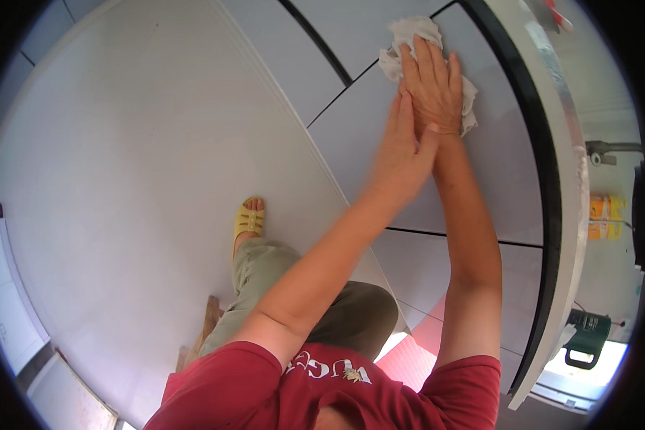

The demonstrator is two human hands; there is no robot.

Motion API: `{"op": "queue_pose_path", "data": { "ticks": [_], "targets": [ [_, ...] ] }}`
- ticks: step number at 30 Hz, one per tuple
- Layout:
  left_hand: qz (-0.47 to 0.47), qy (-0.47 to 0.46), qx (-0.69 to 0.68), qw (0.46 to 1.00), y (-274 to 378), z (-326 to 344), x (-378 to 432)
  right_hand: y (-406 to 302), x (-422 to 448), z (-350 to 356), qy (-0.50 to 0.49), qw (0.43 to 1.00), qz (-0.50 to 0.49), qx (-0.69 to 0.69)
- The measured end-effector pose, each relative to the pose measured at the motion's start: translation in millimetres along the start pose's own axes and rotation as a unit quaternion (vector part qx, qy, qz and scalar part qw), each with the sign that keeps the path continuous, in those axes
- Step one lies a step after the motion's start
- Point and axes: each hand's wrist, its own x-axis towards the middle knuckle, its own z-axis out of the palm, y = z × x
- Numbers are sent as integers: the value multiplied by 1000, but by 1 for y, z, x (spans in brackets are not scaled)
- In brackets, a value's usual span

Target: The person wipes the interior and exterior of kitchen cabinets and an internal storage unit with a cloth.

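Note:
My right hand [434, 88] lies flat over a crumpled white cloth [416, 31], holding it against a pale grey cabinet front [376, 156]. Parts of the cloth stick out beyond the fingertips and beside the wrist. My left hand [406, 148] is slightly blurred and rests against the side of my right hand and wrist. Its thumb stands apart from the fingers, and no object shows in it. Beneath the cloth, a dark seam [373, 63] runs between two cabinet panels.
A light countertop edge [575, 204] with a black strip [537, 177] beneath borders the cabinet. On the counter are a yellow bottle [607, 216] and a dark green appliance [588, 333]. A wooden stool [207, 322] is partly visible under me. Pale floor [140, 161] stretches left.

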Motion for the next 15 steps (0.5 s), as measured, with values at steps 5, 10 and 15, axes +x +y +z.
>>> {"op": "queue_pose_path", "data": {
  "ticks": [5,10,15],
  "targets": [
    [-34,52,148,987,-20,-1,-1,-42,-33,45,-18,998,-49,19],
    [34,54,317,946,-44,24,-4,-75,-56,68,-105,983,-148,10],
    [-23,42,202,978,-40,39,-16,-134,-89,139,-181,963,-105,171]
  ]
}}
